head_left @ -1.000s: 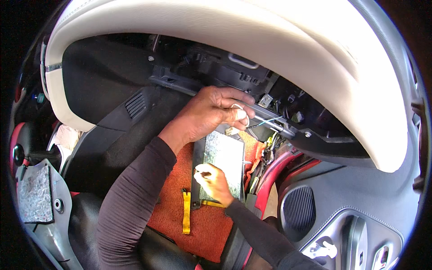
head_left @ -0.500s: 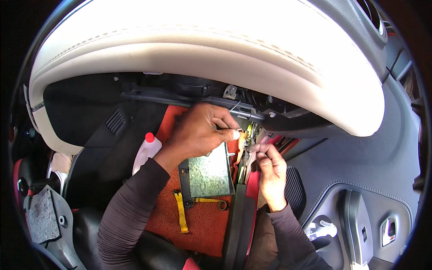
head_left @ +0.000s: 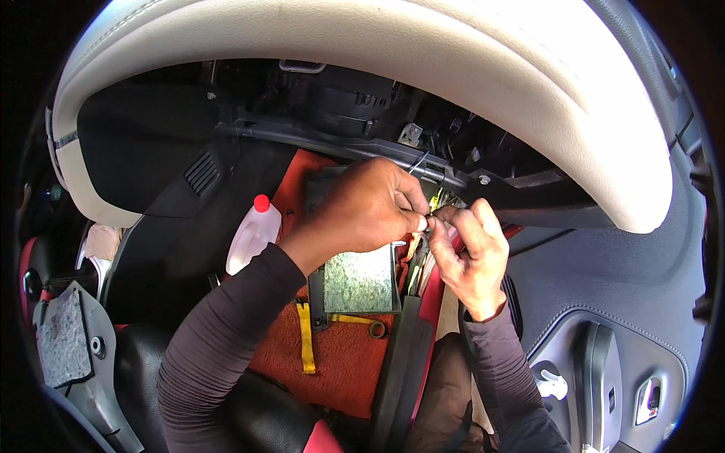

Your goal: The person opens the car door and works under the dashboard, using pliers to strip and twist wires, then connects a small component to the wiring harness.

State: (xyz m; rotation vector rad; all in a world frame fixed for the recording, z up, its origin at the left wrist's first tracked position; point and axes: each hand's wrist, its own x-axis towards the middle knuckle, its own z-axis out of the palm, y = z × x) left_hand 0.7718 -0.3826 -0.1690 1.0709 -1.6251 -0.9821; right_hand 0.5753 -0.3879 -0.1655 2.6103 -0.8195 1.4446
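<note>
Two hands pinched narrow, your left hand (head_left: 370, 208) meeting your right hand (head_left: 470, 253) at the fingertips, anything gripped too small to tell, thin wire (head_left: 419, 161) just beyond your left, under the cream dashboard (head_left: 377, 34), speckled plate (head_left: 359, 283) nearby.

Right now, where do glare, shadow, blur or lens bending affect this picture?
In the head view, glare whitens parts of the cream dashboard and speckled panel; shadow darkens the open cavity below the dashboard; the left hand and right hand look fairly sharp; fisheye distortion bends edges near the rim, and the corners are black.
</note>
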